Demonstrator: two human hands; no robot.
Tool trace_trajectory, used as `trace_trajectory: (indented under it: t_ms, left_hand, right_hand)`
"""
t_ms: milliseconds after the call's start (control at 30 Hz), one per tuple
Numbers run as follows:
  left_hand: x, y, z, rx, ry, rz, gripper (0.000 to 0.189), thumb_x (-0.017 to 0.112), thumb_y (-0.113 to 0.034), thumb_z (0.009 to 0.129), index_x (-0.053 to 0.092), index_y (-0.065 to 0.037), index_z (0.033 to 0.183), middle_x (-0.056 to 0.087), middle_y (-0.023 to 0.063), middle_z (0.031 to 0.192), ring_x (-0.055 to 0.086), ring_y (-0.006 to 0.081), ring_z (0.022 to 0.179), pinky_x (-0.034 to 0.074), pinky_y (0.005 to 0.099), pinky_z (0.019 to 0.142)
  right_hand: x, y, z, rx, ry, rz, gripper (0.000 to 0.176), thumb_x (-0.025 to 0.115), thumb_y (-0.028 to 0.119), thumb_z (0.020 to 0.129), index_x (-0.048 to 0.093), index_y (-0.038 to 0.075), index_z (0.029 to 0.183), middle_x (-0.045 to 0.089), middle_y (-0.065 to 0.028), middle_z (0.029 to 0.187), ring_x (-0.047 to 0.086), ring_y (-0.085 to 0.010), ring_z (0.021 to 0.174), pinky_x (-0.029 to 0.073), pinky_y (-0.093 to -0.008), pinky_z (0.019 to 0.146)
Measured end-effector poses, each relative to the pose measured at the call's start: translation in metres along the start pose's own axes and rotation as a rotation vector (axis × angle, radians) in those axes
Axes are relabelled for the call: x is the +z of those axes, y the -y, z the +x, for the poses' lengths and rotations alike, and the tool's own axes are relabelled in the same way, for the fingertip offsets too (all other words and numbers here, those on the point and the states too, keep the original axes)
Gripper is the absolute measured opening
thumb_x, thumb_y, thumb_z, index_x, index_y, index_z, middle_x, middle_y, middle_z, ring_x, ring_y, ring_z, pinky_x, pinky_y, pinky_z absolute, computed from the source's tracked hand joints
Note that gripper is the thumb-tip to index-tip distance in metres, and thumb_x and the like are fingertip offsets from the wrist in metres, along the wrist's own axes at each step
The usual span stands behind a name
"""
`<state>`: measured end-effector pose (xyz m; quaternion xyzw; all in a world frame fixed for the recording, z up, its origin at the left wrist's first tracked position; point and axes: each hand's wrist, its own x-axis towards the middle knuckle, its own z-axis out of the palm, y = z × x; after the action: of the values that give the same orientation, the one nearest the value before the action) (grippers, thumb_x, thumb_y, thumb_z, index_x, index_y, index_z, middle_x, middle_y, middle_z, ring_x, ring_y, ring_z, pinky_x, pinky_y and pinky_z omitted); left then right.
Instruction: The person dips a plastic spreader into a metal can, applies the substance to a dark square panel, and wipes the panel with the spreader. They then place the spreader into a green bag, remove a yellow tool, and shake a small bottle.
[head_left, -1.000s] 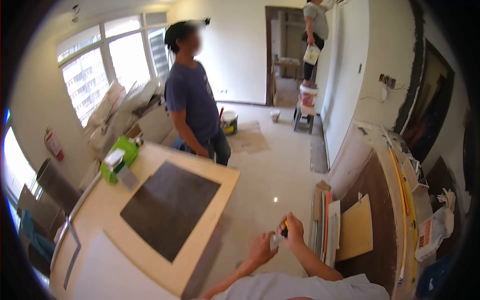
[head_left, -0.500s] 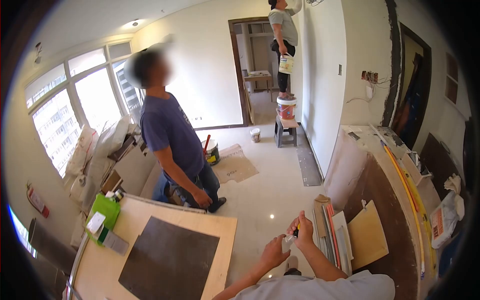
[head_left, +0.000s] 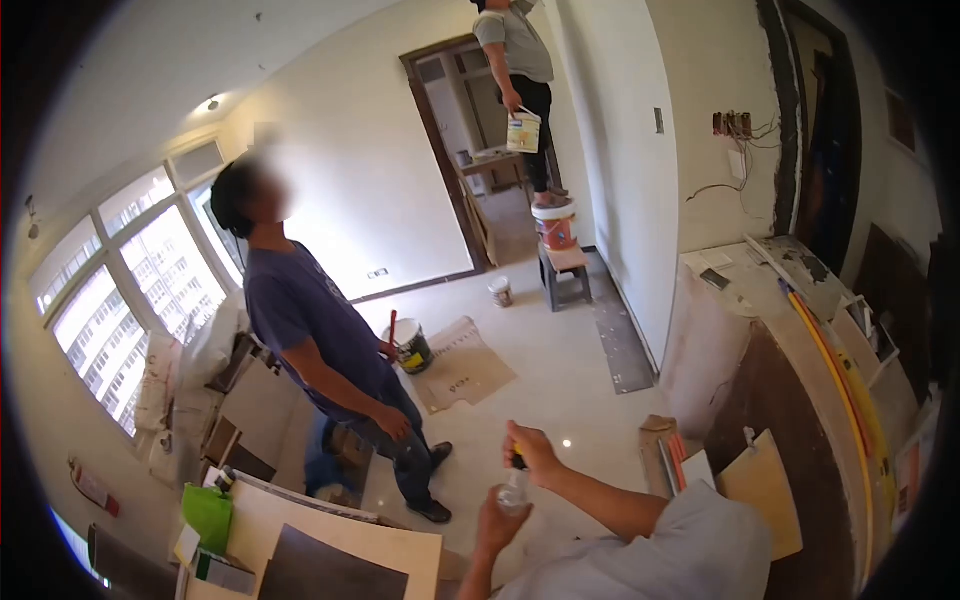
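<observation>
Fingertips of the right hand (head_left: 537, 452) pinch the cap (head_left: 518, 462), left hand (head_left: 493, 522) fingers wrapped round the small clear bottle (head_left: 513, 491) (prob to keep it upright & steady), mid-air just off the bench (head_left: 410, 555) corner, w/ a person (head_left: 320, 340) beyond.

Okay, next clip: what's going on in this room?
The camera wearer's left hand holds a small clear bottle from below, while the right hand pinches its dark and yellow top. A person in a blue shirt stands beside the wooden table. By the doorway, another person stands on an orange bucket atop a stool, holding a small pail.
</observation>
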<state>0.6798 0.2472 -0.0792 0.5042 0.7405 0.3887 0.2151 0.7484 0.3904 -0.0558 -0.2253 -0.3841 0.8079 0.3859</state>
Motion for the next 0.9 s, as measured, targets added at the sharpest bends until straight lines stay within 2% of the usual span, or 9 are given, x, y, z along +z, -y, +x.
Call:
trace_trajectory:
  t_ms: [100, 200, 300, 400, 500, 600, 700, 833, 900]
  left_hand:
    - [0.002, 0.003, 0.023, 0.024, -0.072, -0.116, 0.056, 0.077, -0.025, 0.068, 0.049, -0.002, 0.11, 0.063, 0.0198, 0.092, 0.062, 0.035, 0.086, 0.049, 0.04, 0.074]
    - [0.002, 0.006, 0.045, 0.053, -0.086, -0.042, 0.054, 0.076, -0.024, 0.068, 0.05, -0.003, 0.11, 0.062, 0.0195, 0.092, 0.061, 0.0354, 0.086, 0.048, 0.0407, 0.074]
    - [0.005, 0.01, 0.062, 0.002, -0.056, -0.044, 0.052, 0.075, -0.024, 0.069, 0.05, -0.004, 0.11, 0.062, 0.0197, 0.094, 0.06, 0.0362, 0.089, 0.047, 0.0406, 0.076]
    - [0.005, 0.002, 0.069, -0.087, -0.01, -0.027, 0.051, 0.074, -0.025, 0.069, 0.05, -0.004, 0.109, 0.061, 0.021, 0.096, 0.059, 0.0372, 0.092, 0.046, 0.0413, 0.078]
    - [0.01, 0.011, 0.075, -0.078, -0.042, 0.04, 0.052, 0.074, -0.027, 0.069, 0.05, -0.004, 0.109, 0.061, 0.0213, 0.096, 0.059, 0.0373, 0.092, 0.047, 0.0421, 0.078]
    - [0.007, 0.008, 0.077, -0.16, 0.032, 0.08, 0.055, 0.074, -0.028, 0.067, 0.05, -0.003, 0.11, 0.062, 0.0209, 0.097, 0.059, 0.0375, 0.092, 0.047, 0.0428, 0.078]
    - [0.02, 0.024, 0.078, -0.143, -0.032, 0.122, 0.057, 0.075, -0.028, 0.066, 0.05, -0.003, 0.111, 0.062, 0.0201, 0.098, 0.06, 0.0374, 0.091, 0.047, 0.0431, 0.078]
    - [0.019, 0.023, 0.086, -0.213, -0.045, 0.17, 0.059, 0.076, -0.027, 0.065, 0.05, -0.002, 0.111, 0.061, 0.0205, 0.099, 0.059, 0.0374, 0.092, 0.048, 0.0437, 0.077]
    - [0.017, 0.026, 0.093, -0.164, -0.115, 0.258, 0.059, 0.077, -0.026, 0.064, 0.05, -0.002, 0.111, 0.06, 0.0205, 0.099, 0.058, 0.0378, 0.092, 0.047, 0.0444, 0.077]
  right_hand:
    - [0.009, 0.007, 0.02, -0.122, 0.095, -0.117, 0.042, 0.049, 0.038, 0.094, 0.051, 0.006, 0.067, 0.048, -0.0037, 0.057, 0.051, -0.0135, 0.05, 0.041, -0.0263, 0.05]
    - [0.001, 0.005, 0.042, -0.217, 0.034, -0.174, 0.042, 0.046, 0.036, 0.096, 0.05, 0.006, 0.066, 0.048, -0.0033, 0.058, 0.05, -0.013, 0.05, 0.041, -0.0259, 0.052]
    - [-0.003, 0.012, 0.052, -0.171, -0.034, -0.032, 0.044, 0.044, 0.036, 0.096, 0.048, 0.006, 0.064, 0.047, -0.004, 0.057, 0.049, -0.0143, 0.05, 0.042, -0.0277, 0.052]
    - [-0.011, 0.01, 0.062, -0.156, -0.032, -0.033, 0.041, 0.048, 0.037, 0.095, 0.047, 0.007, 0.067, 0.047, -0.0049, 0.06, 0.047, -0.0156, 0.052, 0.043, -0.0294, 0.053]
    - [-0.016, 0.008, 0.072, -0.1, -0.094, 0.013, 0.039, 0.047, 0.036, 0.095, 0.048, 0.007, 0.069, 0.048, -0.0053, 0.062, 0.048, -0.016, 0.053, 0.043, -0.0297, 0.054]
    - [-0.027, -0.008, 0.073, -0.051, -0.142, 0.063, 0.034, 0.046, 0.034, 0.096, 0.049, 0.007, 0.075, 0.05, -0.0055, 0.066, 0.05, -0.0164, 0.055, 0.045, -0.0304, 0.056]
    - [-0.039, -0.025, 0.078, -0.06, -0.146, 0.041, 0.031, 0.046, 0.033, 0.096, 0.052, 0.006, 0.082, 0.051, -0.0053, 0.069, 0.053, -0.0167, 0.06, 0.047, -0.0302, 0.059]
    - [-0.035, -0.026, 0.087, -0.054, -0.113, 0.009, 0.032, 0.045, 0.034, 0.096, 0.053, 0.006, 0.083, 0.053, -0.0056, 0.07, 0.055, -0.0171, 0.063, 0.048, -0.0299, 0.06]
    - [-0.032, -0.023, 0.096, -0.036, -0.096, 0.05, 0.035, 0.045, 0.036, 0.096, 0.054, 0.005, 0.083, 0.053, -0.0058, 0.07, 0.056, -0.0179, 0.063, 0.048, -0.0309, 0.061]
